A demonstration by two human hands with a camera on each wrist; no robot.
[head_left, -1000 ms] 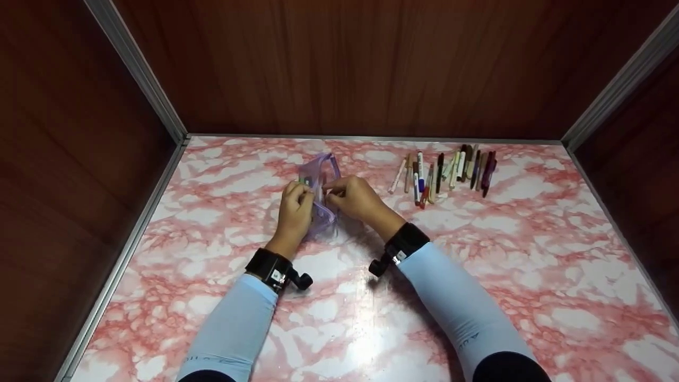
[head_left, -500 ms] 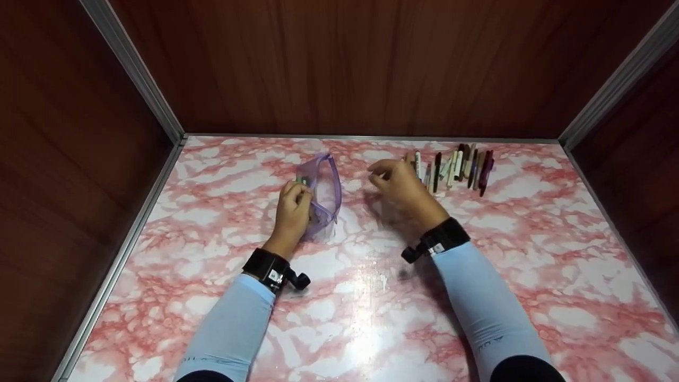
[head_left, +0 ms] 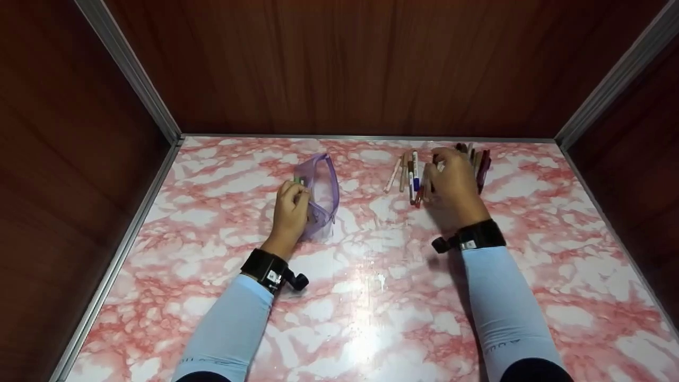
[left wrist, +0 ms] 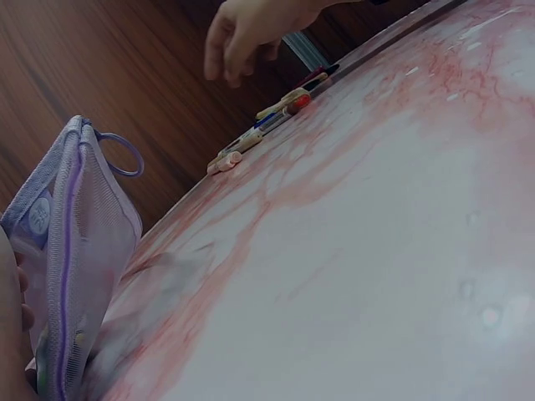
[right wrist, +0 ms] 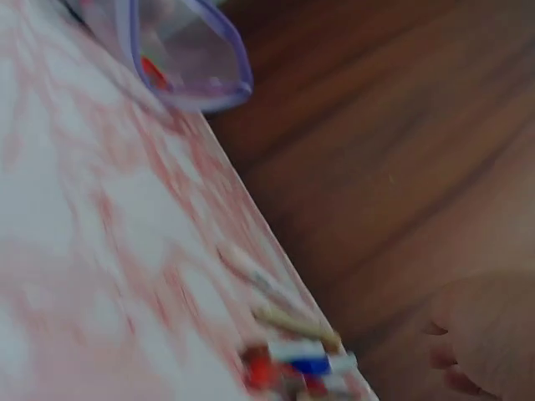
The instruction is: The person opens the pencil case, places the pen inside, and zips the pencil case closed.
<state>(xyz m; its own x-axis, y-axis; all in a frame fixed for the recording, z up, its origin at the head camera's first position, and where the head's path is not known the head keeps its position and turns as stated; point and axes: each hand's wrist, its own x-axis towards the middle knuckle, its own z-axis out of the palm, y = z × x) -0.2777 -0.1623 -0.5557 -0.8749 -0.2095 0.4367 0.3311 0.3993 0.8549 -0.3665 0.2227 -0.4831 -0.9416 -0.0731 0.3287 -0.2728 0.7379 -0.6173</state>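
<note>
My left hand (head_left: 290, 209) grips the near side of a translucent purple mesh zip pouch (head_left: 335, 191), whose mouth gapes toward the right. Something green shows through the mesh beside my fingers, and in the right wrist view a red item (right wrist: 154, 72) is visible inside the pouch (right wrist: 242, 58). Over the row of pens and markers hovers my right hand (head_left: 455, 178), hiding the middle ones. In the left wrist view the right hand (left wrist: 255, 38) hangs above the pens with loosely bent fingers and nothing visible between them.
To the left of my right hand lie a white marker with a blue cap (head_left: 416, 170), a pale pink pen (head_left: 392, 174) and others. Dark and purple pens (head_left: 483, 167) lie on its right. Brown wood panels (head_left: 339, 63) enclose the red-and-white marbled table (head_left: 339, 297).
My right hand has left the pouch mouth and travelled right to above the pens. The left hand stays on the pouch, which now gapes wider.
</note>
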